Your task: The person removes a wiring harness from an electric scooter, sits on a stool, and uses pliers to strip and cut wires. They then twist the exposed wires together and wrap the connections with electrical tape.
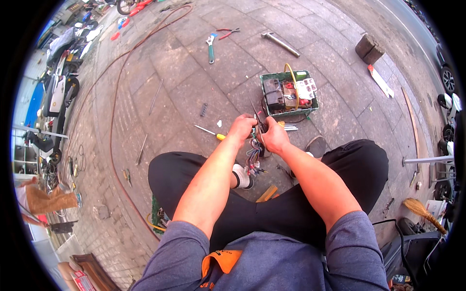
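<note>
A basket (293, 112) is sitting ahead of the right hand (275, 136), a hammer (284, 44) is lying beyond it, a block (369, 49) is standing farther right. Left of the hammer, pliers (227, 35) and a wrench (210, 50) are lying. A screwdriver (221, 137) is lying left of the left hand (241, 128); wires (253, 157) are trailing between the 2 knees (366, 153).

left grip (242, 129): curled | right grip (274, 137): curled, beside left | forearms (208, 185): bare, angled inward

This is an open-air roadside repair spot on a slabbed pavement (184, 106): scooters (59, 94) stand along its left edge and a road (410, 22) borders its right edge. A wrench (210, 51), pliers (231, 32) and a hammer (282, 44) lie toward the far edge
</note>
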A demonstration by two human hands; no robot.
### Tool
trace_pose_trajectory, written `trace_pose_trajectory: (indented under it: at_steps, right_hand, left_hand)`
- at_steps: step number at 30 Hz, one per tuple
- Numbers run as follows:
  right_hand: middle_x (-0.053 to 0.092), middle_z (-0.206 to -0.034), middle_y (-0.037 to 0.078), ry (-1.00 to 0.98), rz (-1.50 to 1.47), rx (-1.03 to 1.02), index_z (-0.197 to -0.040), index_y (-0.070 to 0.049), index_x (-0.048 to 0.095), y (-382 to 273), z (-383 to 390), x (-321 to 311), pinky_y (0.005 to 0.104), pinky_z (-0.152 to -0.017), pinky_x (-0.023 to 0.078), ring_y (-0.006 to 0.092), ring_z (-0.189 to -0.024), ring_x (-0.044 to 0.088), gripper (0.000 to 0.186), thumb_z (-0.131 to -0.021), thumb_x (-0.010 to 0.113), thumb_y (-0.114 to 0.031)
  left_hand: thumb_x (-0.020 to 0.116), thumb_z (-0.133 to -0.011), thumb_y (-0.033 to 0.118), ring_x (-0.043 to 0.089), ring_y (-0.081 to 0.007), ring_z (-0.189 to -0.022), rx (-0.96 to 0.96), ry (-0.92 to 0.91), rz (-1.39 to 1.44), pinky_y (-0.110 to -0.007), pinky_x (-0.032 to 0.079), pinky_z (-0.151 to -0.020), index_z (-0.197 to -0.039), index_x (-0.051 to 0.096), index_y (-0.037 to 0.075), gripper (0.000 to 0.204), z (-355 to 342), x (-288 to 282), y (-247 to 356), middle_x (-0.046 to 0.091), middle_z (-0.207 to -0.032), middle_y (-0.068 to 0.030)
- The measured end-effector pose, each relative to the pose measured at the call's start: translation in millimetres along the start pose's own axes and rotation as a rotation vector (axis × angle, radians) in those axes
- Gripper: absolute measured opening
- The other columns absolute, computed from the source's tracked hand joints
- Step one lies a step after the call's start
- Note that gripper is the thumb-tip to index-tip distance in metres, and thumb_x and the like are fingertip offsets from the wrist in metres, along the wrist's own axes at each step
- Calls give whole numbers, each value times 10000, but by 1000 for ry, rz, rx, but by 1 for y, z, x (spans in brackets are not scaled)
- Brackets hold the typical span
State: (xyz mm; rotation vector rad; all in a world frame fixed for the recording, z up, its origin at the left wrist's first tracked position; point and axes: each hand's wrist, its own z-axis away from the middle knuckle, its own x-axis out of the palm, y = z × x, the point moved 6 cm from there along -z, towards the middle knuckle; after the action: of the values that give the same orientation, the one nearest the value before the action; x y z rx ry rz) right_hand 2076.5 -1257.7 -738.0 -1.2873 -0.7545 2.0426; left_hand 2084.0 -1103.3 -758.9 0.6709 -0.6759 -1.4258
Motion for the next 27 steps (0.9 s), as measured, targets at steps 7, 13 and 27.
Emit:
trace_pose_trajectory:
  at_steps: [7, 13, 27]
  right_hand:
    - [746, -1028, 208, 14, 87, -10, -1151, -43, 601, -2, -1, 4, 470, -874, 561, 384, -1003, 730, 487, -784, 832, -264]
    - [745, -1038, 218, 1, 72, 6, -1134, -46, 601, -6, -4, -3, 482, -898, 567, 414, -1033, 723, 482, -804, 847, -296]
    - [743, -1069, 249, -18, 206, 50, -1165, -16, 596, 5, 13, 0, 513, -909, 561, 421, -1050, 720, 592, -862, 780, -491]
  left_hand:
    - [694, -889, 105, 678, -203, -803, 178, 140, -141, -371, 528, -709, -1066, 744, -12, 218, -18, -14, -7, 730, -885, -92]
    - [692, -1008, 140, 679, -189, -706, 105, 187, 148, -347, 574, -666, -1103, 718, -4, 174, -8, -16, -7, 715, -884, -81]
    - [566, -1095, 220, 661, -221, -910, -29, 98, 391, -416, 599, -866, -1233, 580, 61, 211, -15, -31, -11, 644, -1007, -53]
